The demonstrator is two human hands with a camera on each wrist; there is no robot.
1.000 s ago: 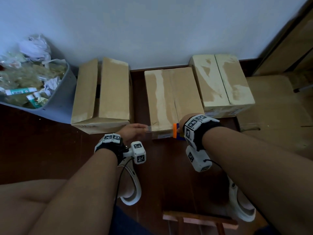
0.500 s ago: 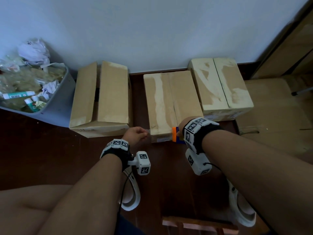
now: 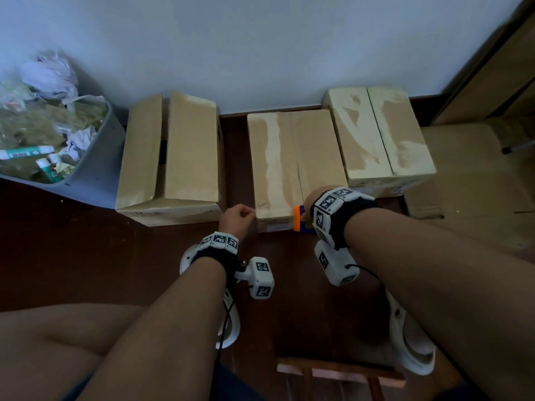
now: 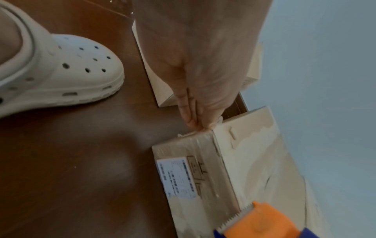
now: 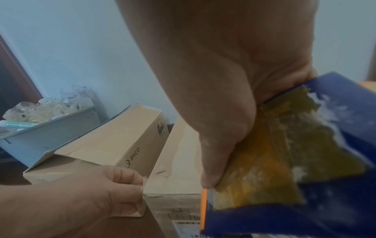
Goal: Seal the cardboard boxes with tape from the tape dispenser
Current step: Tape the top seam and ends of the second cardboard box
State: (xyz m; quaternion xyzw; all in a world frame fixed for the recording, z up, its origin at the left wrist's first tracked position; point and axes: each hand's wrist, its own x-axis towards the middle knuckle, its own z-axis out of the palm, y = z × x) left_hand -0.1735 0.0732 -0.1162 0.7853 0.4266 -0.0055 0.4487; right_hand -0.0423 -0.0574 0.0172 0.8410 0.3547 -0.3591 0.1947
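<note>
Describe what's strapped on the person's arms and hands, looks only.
Both forearms bare, no sleeves or gloves. Each wrist wears a black band ringed with white blocks bearing black square fiducial markers. A white camera pod with the same markers hangs from each band, trailing a thin black cable.

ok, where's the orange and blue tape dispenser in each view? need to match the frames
Head: orange and blue tape dispenser at centre, at the near edge of the middle cardboard box, mostly behind the right hand.
Left wrist: bottom right corner, toothed blade against the box front.
Right wrist: lower right, gripped by the right hand.
Shared landmark: the white label on the box front.
</note>
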